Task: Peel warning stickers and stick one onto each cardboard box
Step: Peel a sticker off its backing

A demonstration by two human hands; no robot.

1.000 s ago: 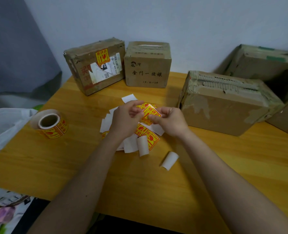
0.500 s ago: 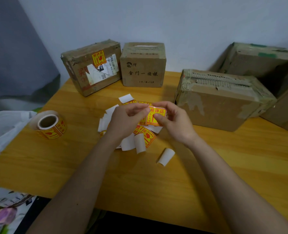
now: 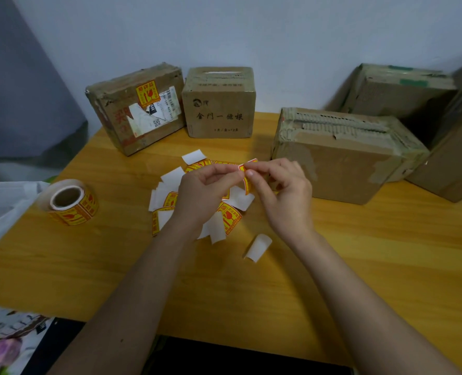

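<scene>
Both of your hands share one grip on a single sticker: your left hand pinches its upper corner between thumb and forefinger, and your right hand pinches the same corner from the other side, fingertips nearly touching. Held that way, raised just above the worktop, you seem to be working the printed face away from its backing, though the split itself is too small to make out. The sticker hangs down from the pinch, curled, yellow with a red border and white edge.

Nearest you, a curled white backing strip lies alone on the wood, likely dropped there to keep it out of the way. Under your hands sits a loose pile of cut stickers and blank backing pieces, kept close so the next one is within easy reach. To your left stands the sticker roll, on its side, well apart from the pile.

Further back, the big box lies just beyond your right hand, its front bare. Against the wall, the left box already carries a yellow warning sticker near its top edge; the middle box beside it shows only printed characters. More boxes lean at far right, also unlabelled as far as you can see.
</scene>
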